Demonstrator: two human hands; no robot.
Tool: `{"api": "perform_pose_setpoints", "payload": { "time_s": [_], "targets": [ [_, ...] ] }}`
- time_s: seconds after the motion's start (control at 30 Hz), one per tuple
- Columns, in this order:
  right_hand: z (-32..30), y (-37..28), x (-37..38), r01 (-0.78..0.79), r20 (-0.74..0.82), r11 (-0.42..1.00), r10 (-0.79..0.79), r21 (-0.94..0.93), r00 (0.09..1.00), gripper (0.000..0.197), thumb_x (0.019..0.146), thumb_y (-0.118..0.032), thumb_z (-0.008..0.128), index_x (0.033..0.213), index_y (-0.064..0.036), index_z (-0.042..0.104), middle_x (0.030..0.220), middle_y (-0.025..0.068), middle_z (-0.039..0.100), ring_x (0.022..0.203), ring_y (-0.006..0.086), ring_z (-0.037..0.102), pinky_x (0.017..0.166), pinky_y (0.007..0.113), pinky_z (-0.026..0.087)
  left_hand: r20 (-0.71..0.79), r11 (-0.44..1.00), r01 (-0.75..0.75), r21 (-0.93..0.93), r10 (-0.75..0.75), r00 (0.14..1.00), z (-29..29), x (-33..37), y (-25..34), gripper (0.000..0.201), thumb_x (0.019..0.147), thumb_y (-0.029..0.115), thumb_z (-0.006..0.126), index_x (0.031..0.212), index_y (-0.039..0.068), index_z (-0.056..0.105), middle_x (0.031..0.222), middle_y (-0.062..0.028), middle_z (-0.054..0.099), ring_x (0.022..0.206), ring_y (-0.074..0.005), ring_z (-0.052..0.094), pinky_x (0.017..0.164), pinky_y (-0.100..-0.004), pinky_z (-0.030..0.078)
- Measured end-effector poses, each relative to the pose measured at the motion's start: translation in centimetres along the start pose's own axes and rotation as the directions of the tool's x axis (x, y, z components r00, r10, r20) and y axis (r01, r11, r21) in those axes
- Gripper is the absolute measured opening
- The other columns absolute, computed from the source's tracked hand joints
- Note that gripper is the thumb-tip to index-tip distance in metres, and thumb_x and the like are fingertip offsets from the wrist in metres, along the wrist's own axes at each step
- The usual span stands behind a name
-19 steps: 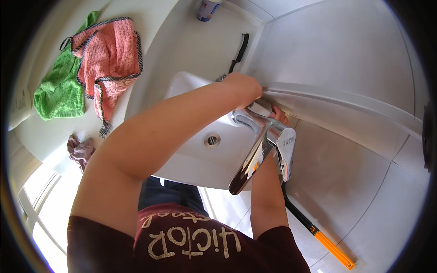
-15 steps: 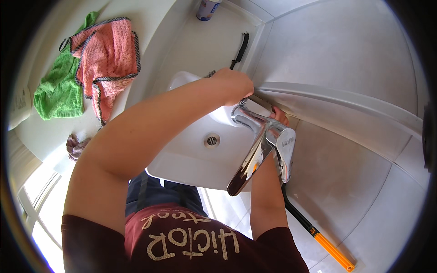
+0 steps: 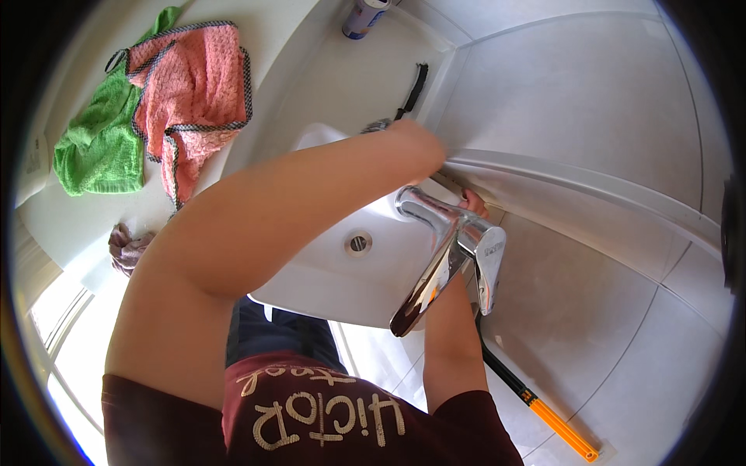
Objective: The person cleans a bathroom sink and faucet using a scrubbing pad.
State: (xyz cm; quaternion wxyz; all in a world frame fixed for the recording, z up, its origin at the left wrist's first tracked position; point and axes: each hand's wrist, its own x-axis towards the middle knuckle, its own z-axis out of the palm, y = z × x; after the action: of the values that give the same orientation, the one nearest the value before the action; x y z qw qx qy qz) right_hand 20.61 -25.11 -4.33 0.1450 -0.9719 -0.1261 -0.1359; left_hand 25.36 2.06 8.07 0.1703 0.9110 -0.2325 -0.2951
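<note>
Chrome faucet beside a white sink, both hands close to it

Just beyond the faucet's base is the left hand, blurred, its fingers out of sight; whether they are spread or pinching something cannot be told. Its forearm crosses above the sink to the faucet's left. The right hand is just behind the faucet, only bent fingers showing; what they grip, if anything, cannot be told either. The drain lies left of the faucet.

Farther beyond the faucet, a black brush lies on a white surface, and a can stands farther off. Well left of the faucet, a pink cloth overlaps a green cloth on the pale counter; a brownish cloth is bunched up, also well to the faucet's left. Right of the faucet and nearer the person, a black-and-orange handle slants across grey tiles.
</note>
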Motion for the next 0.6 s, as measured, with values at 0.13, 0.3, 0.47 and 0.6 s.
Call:
{"api": "perform_pose_setpoints", "payload": {
  "time_s": [0.13,0.3,0.47,0.6],
  "targets": [
    [1.1,4.4,-0.4,0.115,-0.189,0.991,-0.126,-0.066,0.974,0.044,0.077,-0.014,0.059,0.12,-0.0098,0.053,0.116,0.0097,0.058,0.103,0.0284,0.055,0.096,0.041,0.035,-0.026,0.984,0.034,-0.172,-0.039,0.999,1.5,-3.3,0.0,0.01,0.076,0.015,0.066,0.085,0.011,0.069,0.086,-0.0096,0.067,0.083,-0.0313,0.064,0.068,-0.0411,0.05],
    [-3.4,-8.3,-5.4,-0.245,0.061,0.634,0.297,0.734,0.953,0.041,0.089,-0.02,0.052,0.127,-0.0049,0.049,0.121,0.0114,0.055,0.107,0.0255,0.054,0.094,0.038,0.039,-0.24,0.657,-0.001,-0.754,-0.275,0.931,13.6,-10.2,2.8,0.019,0.083,0.021,0.064,0.095,0.007,0.063,0.09,-0.0143,0.061,0.088,-0.0327,0.059,0.076,-0.041,0.046],
    [-8.1,-15.9,-10.3,-0.505,0.423,0.489,0.277,0.711,0.863,0.041,0.098,-0.025,0.047,0.131,-0.0011,0.045,0.124,0.0108,0.052,0.109,0.0212,0.052,0.093,0.032,0.042,-0.214,-0.02,-0.226,-0.974,-0.244,0.946,17.0,-10.7,8.2,0.034,0.091,0.017,0.057,0.122,0.003,0.053,0.11,-0.0193,0.055,0.106,-0.0346,0.053,0.092,-0.0376,0.043],
    [-10.3,-16.1,-6.9,-0.735,0.617,0.183,0.433,0.653,0.657,0.033,0.095,-0.011,0.053,0.126,-0.0005,0.048,0.117,0.0096,0.054,0.106,0.0174,0.054,0.093,0.03,0.044,-0.248,0.101,-0.228,-0.968,-0.313,0.917,15.9,-11.4,8.5,0.04,0.091,0.011,0.055,0.129,0.001,0.047,0.128,-0.0209,0.049,0.119,-0.0389,0.046,0.102,-0.0404,0.038]
  ]
}}
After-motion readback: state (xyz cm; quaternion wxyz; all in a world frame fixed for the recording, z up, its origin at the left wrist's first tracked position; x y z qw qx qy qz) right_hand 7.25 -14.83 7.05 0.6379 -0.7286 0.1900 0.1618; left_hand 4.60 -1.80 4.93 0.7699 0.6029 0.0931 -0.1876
